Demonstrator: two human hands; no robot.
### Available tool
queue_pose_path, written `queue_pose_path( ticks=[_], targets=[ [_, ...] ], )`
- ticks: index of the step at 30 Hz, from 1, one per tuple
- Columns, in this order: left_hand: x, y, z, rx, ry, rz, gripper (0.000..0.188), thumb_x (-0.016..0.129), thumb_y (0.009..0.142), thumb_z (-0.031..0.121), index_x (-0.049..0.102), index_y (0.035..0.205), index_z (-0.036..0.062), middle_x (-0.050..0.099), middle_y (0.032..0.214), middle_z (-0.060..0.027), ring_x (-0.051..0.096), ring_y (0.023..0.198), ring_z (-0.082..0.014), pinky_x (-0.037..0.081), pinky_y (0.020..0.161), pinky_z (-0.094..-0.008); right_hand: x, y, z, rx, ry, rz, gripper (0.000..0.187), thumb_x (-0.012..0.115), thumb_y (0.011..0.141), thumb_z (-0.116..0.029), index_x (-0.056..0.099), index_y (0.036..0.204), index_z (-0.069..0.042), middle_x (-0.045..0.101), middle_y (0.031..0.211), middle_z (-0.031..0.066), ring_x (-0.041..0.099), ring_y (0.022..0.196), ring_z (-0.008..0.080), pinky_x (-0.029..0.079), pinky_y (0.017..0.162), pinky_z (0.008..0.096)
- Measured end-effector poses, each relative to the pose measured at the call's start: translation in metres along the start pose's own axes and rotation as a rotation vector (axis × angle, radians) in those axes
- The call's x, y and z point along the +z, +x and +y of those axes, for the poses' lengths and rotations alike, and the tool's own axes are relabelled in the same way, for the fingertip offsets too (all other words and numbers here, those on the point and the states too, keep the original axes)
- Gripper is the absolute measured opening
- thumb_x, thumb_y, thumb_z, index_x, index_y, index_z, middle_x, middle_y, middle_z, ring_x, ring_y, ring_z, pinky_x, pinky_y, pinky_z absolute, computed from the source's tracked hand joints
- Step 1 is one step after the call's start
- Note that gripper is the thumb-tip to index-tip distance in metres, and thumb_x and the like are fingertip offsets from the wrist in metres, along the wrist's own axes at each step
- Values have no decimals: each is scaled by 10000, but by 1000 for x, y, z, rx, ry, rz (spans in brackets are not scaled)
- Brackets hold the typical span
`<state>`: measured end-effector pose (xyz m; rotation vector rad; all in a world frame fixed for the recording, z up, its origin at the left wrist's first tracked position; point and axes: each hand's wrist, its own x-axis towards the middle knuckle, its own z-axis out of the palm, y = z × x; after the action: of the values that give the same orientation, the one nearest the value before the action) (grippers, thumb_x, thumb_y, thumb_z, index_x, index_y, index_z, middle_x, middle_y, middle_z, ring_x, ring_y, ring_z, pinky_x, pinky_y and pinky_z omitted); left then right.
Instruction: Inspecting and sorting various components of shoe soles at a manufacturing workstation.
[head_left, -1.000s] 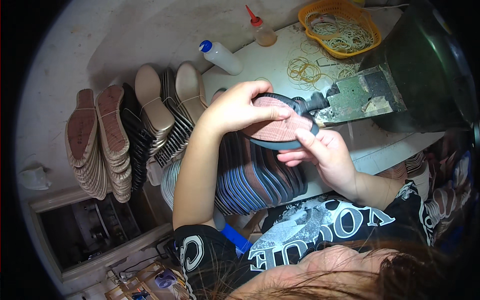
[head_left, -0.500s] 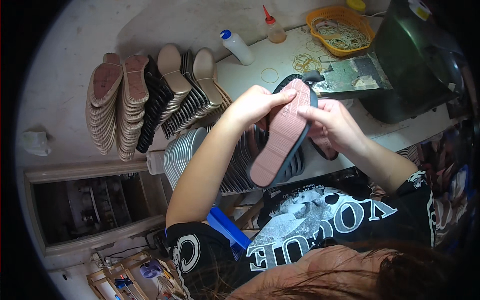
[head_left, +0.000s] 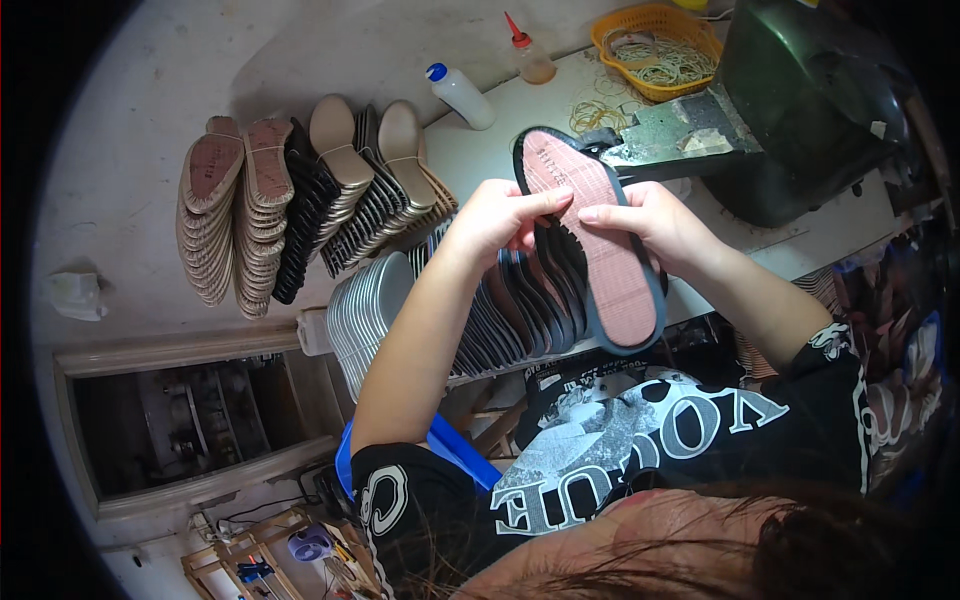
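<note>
Grasping dark-rimmed pink sole [head_left: 618, 262] in left hand [head_left: 497, 220] and right hand [head_left: 662, 230], with thumbs on its face, with most other fingers hidden behind, partly covering row of stacked soles [head_left: 522, 312], near green machine [head_left: 795, 110] cut off above

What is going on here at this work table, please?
A person's left grip and right grip hold a pink-faced shoe insole, one at each side, both thumbs on the pink face. A row of insoles stands partly behind it. Banded insole stacks stand farther left; a green machine is at right.
</note>
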<state>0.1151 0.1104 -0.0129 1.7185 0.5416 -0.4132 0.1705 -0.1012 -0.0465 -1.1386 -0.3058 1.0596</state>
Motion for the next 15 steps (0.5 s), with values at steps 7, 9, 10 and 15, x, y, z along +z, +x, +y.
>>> queue_pose_path(
  ticks=[7, 9, 10, 15],
  targets=[
    [3, -3, -9, -55, -14, 114, 448, 767, 762, 435, 648, 758, 2, 616, 621, -32, 485, 412, -65, 353, 379, -186, -5, -55, 31, 138, 37, -60, 361, 683, 835, -195, 598, 1085, 51, 652, 954, 116, 651, 811, 159, 541, 705, 260],
    [2, 1, -8, -32, -26, 147, 465, 767, 757, 453, 633, 730, 8, 587, 563, -23, 484, 390, -73, 352, 366, -182, -1, -65, 27, 201, 159, -53, 334, 652, 847, -149, 569, 1080, 75, 646, 900, 120, 664, 756, 186, 572, 626, 268],
    [1, -1, -3, -33, -18, 136, 472, 767, 748, 470, 603, 692, 31, 559, 521, -16, 481, 385, -74, 360, 368, -179, 1, -64, 29, 206, 163, -50, 334, 652, 847, -149, 569, 1080, 75, 646, 900, 120, 664, 756, 186, 572, 626, 268],
    [-2, 6, 4, -20, -55, 207, 491, 767, 725, 507, 545, 617, 83, 476, 459, 16, 448, 373, -80, 380, 390, -199, 21, -52, 32, 11, 232, 64, 284, 626, 867, -150, 593, 1048, 67, 656, 872, 122, 665, 686, 171, 567, 633, 268]
  ],
)
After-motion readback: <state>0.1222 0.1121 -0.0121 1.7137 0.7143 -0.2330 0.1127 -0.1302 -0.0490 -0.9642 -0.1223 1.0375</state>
